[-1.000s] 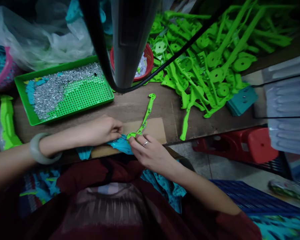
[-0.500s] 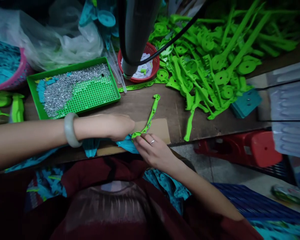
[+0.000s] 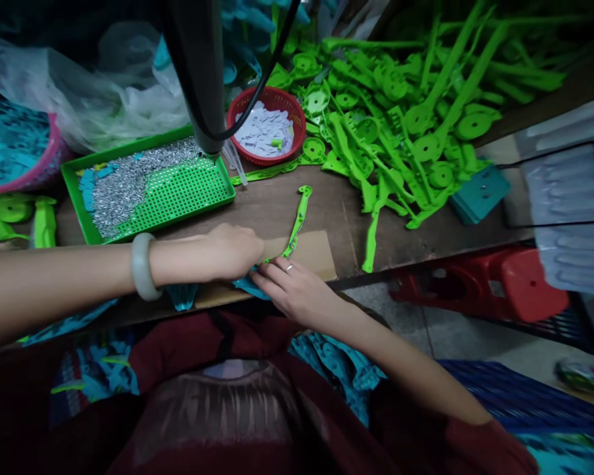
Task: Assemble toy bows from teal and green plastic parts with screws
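A long, thin, curved bright green plastic part (image 3: 297, 224) lies on a piece of brown cardboard (image 3: 321, 254) at the bench's near edge. My right hand (image 3: 294, 287), with a ring, has its fingers closed over the near end of that part and hides it. My left hand (image 3: 235, 252), wearing a pale bangle (image 3: 143, 267), is curled beside the same end. Its fingertips are turned away, so what they hold is hidden. Below the hands a blue plastic piece (image 3: 251, 286) shows in part, and another blue piece (image 3: 183, 295) sits under my left wrist.
A green perforated tray (image 3: 193, 198) holds small silvery metal pieces. Behind it, a grey cylindrical tool (image 3: 198, 79) with a black cable hangs beside a red basket (image 3: 297, 135) of white pieces. Green parts (image 3: 391, 125) heap at the back right. A red stool (image 3: 529, 284) stands below.
The hanging grey tool has swung left, from in front of the red basket to the tray's corner. My right hand has shifted slightly left and now covers the green part's round end.
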Motion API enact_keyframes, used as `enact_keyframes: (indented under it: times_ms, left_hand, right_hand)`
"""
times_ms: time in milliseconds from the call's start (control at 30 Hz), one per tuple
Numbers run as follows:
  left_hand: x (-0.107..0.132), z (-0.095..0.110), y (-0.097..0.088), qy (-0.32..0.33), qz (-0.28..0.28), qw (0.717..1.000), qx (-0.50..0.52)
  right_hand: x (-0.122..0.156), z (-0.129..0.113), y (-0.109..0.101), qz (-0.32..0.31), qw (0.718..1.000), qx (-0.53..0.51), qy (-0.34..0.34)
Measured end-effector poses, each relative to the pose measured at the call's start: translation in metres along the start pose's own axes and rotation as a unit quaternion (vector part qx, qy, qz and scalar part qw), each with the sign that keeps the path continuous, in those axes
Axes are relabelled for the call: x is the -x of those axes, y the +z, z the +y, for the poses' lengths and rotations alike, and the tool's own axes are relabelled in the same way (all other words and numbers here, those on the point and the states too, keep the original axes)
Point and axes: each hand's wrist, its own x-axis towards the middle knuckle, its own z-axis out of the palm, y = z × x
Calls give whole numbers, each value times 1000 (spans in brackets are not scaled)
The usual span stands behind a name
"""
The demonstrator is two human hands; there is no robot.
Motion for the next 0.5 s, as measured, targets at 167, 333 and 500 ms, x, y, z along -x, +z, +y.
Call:
enact_keyframes:
  times_ms: [167,333,500]
  left_hand:
    - [5,-2,-10,19,-63,995,-80]
    - [1,-16,-13,65,-107,992,-19]
    - [2,-9,-17,51,-106,991,-69]
  right_hand:
    - [-11,-10,9,49,995,7,85]
    - [-28,-19,13,21,978,-51,203]
    - [-37,-23,14,-7,965,-59,256]
